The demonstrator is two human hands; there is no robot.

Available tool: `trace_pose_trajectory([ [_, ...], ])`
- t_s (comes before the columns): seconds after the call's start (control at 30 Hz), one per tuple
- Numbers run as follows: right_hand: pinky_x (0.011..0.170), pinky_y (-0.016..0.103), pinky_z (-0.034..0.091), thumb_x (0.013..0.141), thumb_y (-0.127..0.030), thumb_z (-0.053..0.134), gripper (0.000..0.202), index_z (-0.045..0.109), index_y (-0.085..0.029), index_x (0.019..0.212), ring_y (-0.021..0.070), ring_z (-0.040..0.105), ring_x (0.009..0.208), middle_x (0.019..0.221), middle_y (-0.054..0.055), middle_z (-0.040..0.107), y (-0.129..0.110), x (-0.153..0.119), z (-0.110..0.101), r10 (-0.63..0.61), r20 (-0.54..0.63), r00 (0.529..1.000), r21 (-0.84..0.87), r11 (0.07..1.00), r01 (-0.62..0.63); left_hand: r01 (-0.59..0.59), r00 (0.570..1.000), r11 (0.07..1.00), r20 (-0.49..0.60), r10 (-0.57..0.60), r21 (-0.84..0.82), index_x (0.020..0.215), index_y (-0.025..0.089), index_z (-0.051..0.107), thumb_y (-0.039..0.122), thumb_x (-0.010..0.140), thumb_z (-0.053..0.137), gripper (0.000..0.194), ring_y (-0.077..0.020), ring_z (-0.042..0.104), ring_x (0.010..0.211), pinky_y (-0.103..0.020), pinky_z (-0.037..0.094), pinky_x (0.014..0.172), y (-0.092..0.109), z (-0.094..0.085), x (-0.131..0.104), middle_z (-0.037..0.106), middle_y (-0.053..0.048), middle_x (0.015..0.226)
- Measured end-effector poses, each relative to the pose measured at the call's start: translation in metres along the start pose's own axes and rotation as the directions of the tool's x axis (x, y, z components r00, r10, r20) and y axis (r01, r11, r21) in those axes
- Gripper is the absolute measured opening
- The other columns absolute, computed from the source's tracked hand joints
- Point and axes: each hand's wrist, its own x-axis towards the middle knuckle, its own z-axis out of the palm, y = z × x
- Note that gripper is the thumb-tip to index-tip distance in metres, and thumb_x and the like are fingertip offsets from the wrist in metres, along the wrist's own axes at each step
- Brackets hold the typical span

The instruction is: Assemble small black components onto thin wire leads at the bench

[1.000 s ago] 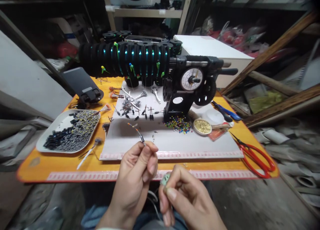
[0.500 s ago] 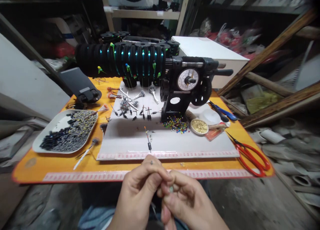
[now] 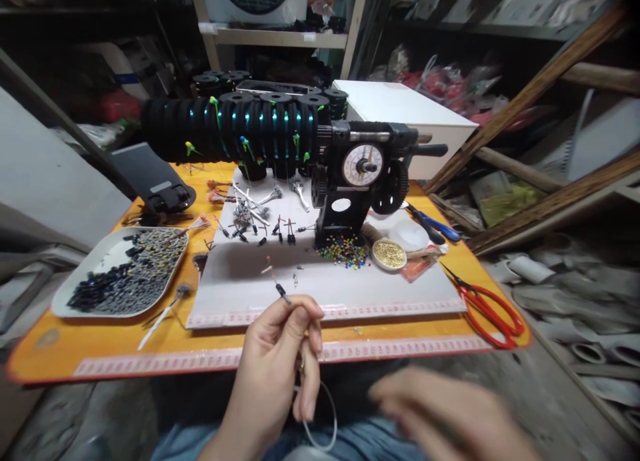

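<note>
My left hand [image 3: 280, 361] is above my lap at the table's front edge, fingers pinched together on a thin pale line [image 3: 334, 414]. That line hangs in a loop below the fingers; what else the fingertips hold is hidden. Just beyond the knuckles is a small black cylinder with a wire end [image 3: 281, 289]; I cannot tell whether it touches the hand. My right hand [image 3: 445, 407] is apart at the lower right, smeared by motion, so its fingers do not show clearly. Small loose bits [image 3: 295, 281] lie on the white board [image 3: 330, 294] ahead.
A black geared device with a dial [image 3: 363, 165] carries a row of black spools [image 3: 230, 131]. Around it are coloured beads [image 3: 345, 251], a dish of gold bits [image 3: 389, 255], red-handled scissors [image 3: 493, 312], blue-handled pliers [image 3: 435, 224] and a white tray of small black and grey parts [image 3: 180, 267].
My right hand has come away from my left and swung to the right. The pale line now shows as a loop under my left hand. The view has shifted slightly.
</note>
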Motion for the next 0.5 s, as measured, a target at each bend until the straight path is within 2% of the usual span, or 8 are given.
trace_pose_trajectory([
  [0.03,0.069,0.027,0.057,0.090,-0.032,0.061,0.018,0.069,-0.029,0.106,0.0216,0.074,0.073,0.092,0.003,0.079,0.020,-0.008,-0.016,0.007,-0.219,0.976,-0.176,0.983,-0.047,0.006,1.000,1.000,0.017,-0.006,-0.005,0.088,0.019,0.067,0.040,0.094,0.063,0.022,-0.0012,0.053,0.025,-0.004,0.028,0.025,0.000,-0.001,-0.001,0.064,0.005,0.067],
  [0.07,0.077,0.034,0.058,0.090,-0.037,0.060,0.023,0.069,-0.030,0.111,0.0269,0.075,0.081,0.101,0.004,0.078,0.040,-0.014,-0.032,0.023,-0.389,0.921,-0.344,0.924,-0.168,0.012,0.999,1.000,0.032,-0.011,-0.014,0.089,0.019,0.067,0.040,0.094,0.062,0.022,-0.0028,0.055,0.025,-0.005,0.031,0.024,0.000,-0.002,-0.002,0.065,0.004,0.070],
  [0.1,0.079,0.039,0.056,0.091,-0.041,0.058,0.026,0.069,-0.030,0.111,0.0313,0.075,0.089,0.107,0.006,0.077,0.058,-0.019,-0.047,0.015,-0.485,0.874,-0.480,0.831,-0.281,0.015,0.999,1.000,0.046,-0.014,-0.025,0.090,0.020,0.067,0.040,0.094,0.062,0.021,-0.0040,0.057,0.026,-0.006,0.034,0.023,-0.001,-0.002,-0.003,0.067,0.004,0.073],
  [0.13,0.077,0.040,0.056,0.094,-0.041,0.051,0.029,0.067,-0.030,0.115,0.0335,0.073,0.094,0.110,0.009,0.076,0.073,-0.022,-0.060,0.060,-0.487,0.872,-0.569,0.735,-0.369,0.018,0.998,0.999,0.058,-0.016,-0.036,0.091,0.020,0.068,0.040,0.094,0.062,0.021,-0.0046,0.058,0.026,-0.007,0.036,0.023,-0.002,-0.002,-0.004,0.068,0.004,0.077],
  [0.23,0.064,0.038,0.052,0.095,-0.037,0.049,0.027,0.067,-0.026,0.113,0.0353,0.072,0.094,0.102,0.014,0.076,0.095,-0.021,-0.081,0.137,-0.416,0.899,-0.643,0.655,-0.397,0.037,0.995,0.998,0.093,-0.031,-0.060,0.091,0.020,0.068,0.041,0.095,0.061,0.022,-0.0050,0.059,0.027,-0.007,0.038,0.023,-0.007,-0.002,-0.006,0.072,0.002,0.086],
  [0.4,0.051,0.035,0.047,0.096,-0.034,0.049,0.027,0.064,-0.025,0.116,0.0323,0.074,0.081,0.103,0.015,0.076,0.095,-0.017,-0.074,0.143,-0.382,0.913,-0.649,0.662,-0.375,0.042,0.991,0.995,0.127,-0.030,-0.089,0.094,0.020,0.068,0.041,0.096,0.058,0.024,-0.0052,0.060,0.027,-0.007,0.040,0.023,-0.010,-0.003,-0.007,0.076,0.000,0.090],
  [0.5,0.051,0.037,0.045,0.095,-0.043,0.049,0.033,0.063,-0.026,0.120,0.0344,0.071,0.076,0.105,0.017,0.073,0.105,-0.023,-0.071,0.161,-0.390,0.907,-0.613,0.689,-0.386,0.044,0.989,0.993,0.147,-0.027,-0.109,0.096,0.021,0.068,0.040,0.099,0.055,0.023,-0.0056,0.062,0.029,-0.007,0.041,0.024,-0.010,-0.005,-0.007,0.076,0.001,0.094],
])
